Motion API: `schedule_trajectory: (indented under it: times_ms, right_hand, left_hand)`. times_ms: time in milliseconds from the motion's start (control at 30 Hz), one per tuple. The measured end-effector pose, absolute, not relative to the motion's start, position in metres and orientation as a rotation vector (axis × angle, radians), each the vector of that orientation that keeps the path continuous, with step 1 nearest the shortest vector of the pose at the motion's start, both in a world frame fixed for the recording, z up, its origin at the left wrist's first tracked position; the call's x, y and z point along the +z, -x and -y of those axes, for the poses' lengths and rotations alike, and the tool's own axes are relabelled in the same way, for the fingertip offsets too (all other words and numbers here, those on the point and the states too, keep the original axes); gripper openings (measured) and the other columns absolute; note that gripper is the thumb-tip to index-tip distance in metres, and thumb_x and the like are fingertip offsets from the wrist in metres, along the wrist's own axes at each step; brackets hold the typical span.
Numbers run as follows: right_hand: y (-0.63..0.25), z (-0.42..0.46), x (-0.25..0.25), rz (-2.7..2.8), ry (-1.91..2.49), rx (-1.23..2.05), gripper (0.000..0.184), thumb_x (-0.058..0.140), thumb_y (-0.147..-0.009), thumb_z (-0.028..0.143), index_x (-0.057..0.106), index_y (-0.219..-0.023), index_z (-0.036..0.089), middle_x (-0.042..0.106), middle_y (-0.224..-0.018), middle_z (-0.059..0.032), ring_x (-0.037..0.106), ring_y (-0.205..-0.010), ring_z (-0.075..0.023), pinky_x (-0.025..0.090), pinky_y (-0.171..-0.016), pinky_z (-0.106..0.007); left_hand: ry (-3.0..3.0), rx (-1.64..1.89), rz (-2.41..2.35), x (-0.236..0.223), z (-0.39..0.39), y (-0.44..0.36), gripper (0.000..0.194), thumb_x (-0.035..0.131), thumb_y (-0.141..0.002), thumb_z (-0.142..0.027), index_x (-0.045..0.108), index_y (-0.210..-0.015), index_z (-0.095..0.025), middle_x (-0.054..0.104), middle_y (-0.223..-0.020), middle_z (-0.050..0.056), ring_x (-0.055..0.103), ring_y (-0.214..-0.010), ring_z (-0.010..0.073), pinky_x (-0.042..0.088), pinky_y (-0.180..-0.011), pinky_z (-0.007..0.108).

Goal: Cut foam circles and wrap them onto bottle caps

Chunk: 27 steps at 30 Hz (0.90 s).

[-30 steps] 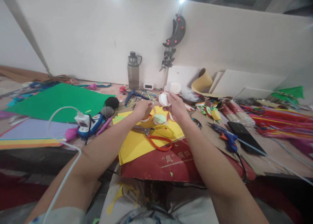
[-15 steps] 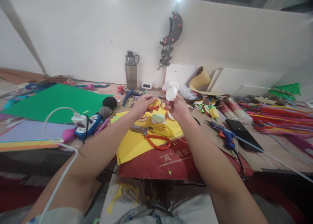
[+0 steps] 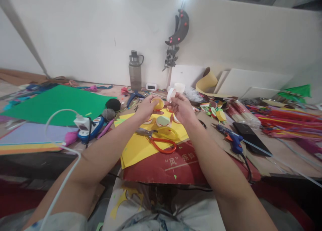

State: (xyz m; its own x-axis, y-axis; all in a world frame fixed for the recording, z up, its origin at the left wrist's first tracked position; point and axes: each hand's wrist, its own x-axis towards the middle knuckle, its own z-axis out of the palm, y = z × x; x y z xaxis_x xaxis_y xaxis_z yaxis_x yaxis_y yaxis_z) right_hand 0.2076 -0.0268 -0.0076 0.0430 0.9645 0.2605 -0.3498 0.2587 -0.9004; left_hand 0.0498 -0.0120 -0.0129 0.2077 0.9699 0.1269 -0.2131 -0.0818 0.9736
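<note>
My left hand (image 3: 146, 108) pinches a small yellow disc (image 3: 157, 104) and holds it up above the yellow sheet (image 3: 141, 145). My right hand (image 3: 181, 108) is closed on a white round piece (image 3: 170, 94), tilted edge-on just right of the disc. The two pieces are close together, nearly touching. Below my hands lie a few small round discs (image 3: 163, 121) with red rims, and orange-handled scissors (image 3: 161, 140) rest on the yellow sheet.
A blue glue gun (image 3: 231, 138) and a black phone (image 3: 249, 137) lie to the right, with bundled sticks (image 3: 241, 116) and coloured rods behind. A white charger (image 3: 82, 123) with its cable, a green sheet (image 3: 55, 103) and a grey bottle (image 3: 135, 71) are to the left.
My left hand lifted the yellow disc higher and turned its face up. My right hand turned the white piece from face-on to edge-on and brought it nearer the disc.
</note>
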Motion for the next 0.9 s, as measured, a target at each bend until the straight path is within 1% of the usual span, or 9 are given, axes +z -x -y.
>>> schedule_trajectory:
  times_ms: [133,233,367,500,600,667,767,833,900]
  right_hand:
    - [-0.206,0.022,-0.013,1.114,0.759,0.974,0.023,0.072,-0.076,0.019,0.065,-0.097,0.024,0.072,-0.085,0.0042,0.068,-0.069,-0.0108,0.06,-0.065,-0.022]
    - [-0.205,0.022,-0.015,1.223,0.812,0.824,0.018,0.07,-0.08,0.026,0.071,-0.097,0.023,0.074,-0.086,0.0014,0.067,-0.07,-0.0127,0.06,-0.069,-0.027]
    - [-0.207,0.024,-0.014,1.338,0.809,0.719,0.021,0.065,-0.08,0.022,0.078,-0.096,0.023,0.074,-0.09,0.0002,0.065,-0.07,-0.0131,0.058,-0.07,-0.03]
    - [-0.208,0.029,-0.01,1.388,0.801,0.58,0.023,0.062,-0.08,0.016,0.082,-0.089,0.025,0.075,-0.1,-0.0018,0.068,-0.089,-0.0164,0.056,-0.085,-0.032]
    - [-0.21,0.032,-0.007,1.434,0.816,0.49,0.027,0.061,-0.081,0.014,0.083,-0.089,0.027,0.077,-0.102,-0.0024,0.069,-0.1,-0.0188,0.054,-0.095,-0.034]
    - [-0.211,0.033,-0.007,1.466,0.844,0.443,0.028,0.06,-0.083,0.014,0.083,-0.092,0.027,0.077,-0.104,-0.0026,0.068,-0.102,-0.0194,0.053,-0.096,-0.035]
    - [-0.213,0.032,-0.009,1.472,0.911,0.386,0.026,0.062,-0.085,0.016,0.082,-0.099,0.026,0.076,-0.103,-0.0035,0.067,-0.096,-0.0195,0.053,-0.093,-0.035]
    - [-0.214,0.03,-0.011,1.447,0.95,0.376,0.024,0.065,-0.085,0.018,0.08,-0.102,0.025,0.076,-0.1,-0.0034,0.066,-0.091,-0.0188,0.054,-0.091,-0.035]
    - [-0.214,0.028,-0.012,1.41,0.964,0.411,0.021,0.069,-0.083,0.019,0.078,-0.101,0.024,0.076,-0.096,-0.0023,0.066,-0.085,-0.0171,0.054,-0.087,-0.034]
  left_hand:
    - [-1.204,1.199,-0.687,-0.012,0.011,-0.048,0.029,0.067,-0.08,-0.012,0.063,-0.108,-0.019,0.067,-0.101,0.003,0.067,-0.079,0.0131,0.061,-0.061,0.026]
    - [-1.229,1.141,-0.562,-0.01,0.011,-0.045,0.03,0.076,-0.077,-0.024,0.068,-0.105,-0.019,0.068,-0.103,0.004,0.068,-0.082,0.0143,0.058,-0.061,0.023]
    - [-1.287,1.079,-0.556,-0.01,0.01,-0.041,0.043,0.079,-0.078,-0.048,0.071,-0.106,-0.017,0.071,-0.098,0.008,0.071,-0.082,0.0186,0.053,-0.053,0.022]
    - [-1.366,0.97,-0.535,-0.011,0.009,-0.039,0.057,0.082,-0.075,-0.061,0.071,-0.107,-0.016,0.074,-0.099,0.011,0.073,-0.084,0.0213,0.052,-0.052,0.022]
    - [-1.392,0.927,-0.546,-0.012,0.009,-0.039,0.06,0.08,-0.076,-0.065,0.071,-0.109,-0.017,0.074,-0.101,0.013,0.072,-0.088,0.0228,0.053,-0.055,0.023]
    - [-1.41,0.981,-0.602,-0.014,0.007,-0.04,0.049,0.077,-0.081,-0.059,0.071,-0.109,-0.019,0.072,-0.111,0.012,0.07,-0.098,0.0226,0.056,-0.062,0.025]
    - [-1.48,1.075,-0.776,-0.02,0.001,-0.041,0.024,0.071,-0.087,-0.032,0.068,-0.11,-0.023,0.069,-0.122,0.007,0.067,-0.106,0.0196,0.058,-0.077,0.027]
    - [-1.495,1.097,-0.913,-0.024,-0.005,-0.041,0.023,0.063,-0.089,-0.018,0.065,-0.111,-0.022,0.071,-0.114,0.006,0.069,-0.095,0.0169,0.057,-0.08,0.028]
    - [-1.512,1.119,-1.006,-0.027,-0.01,-0.04,0.022,0.059,-0.091,-0.016,0.064,-0.111,-0.02,0.072,-0.101,0.005,0.068,-0.082,0.0156,0.054,-0.08,0.029]
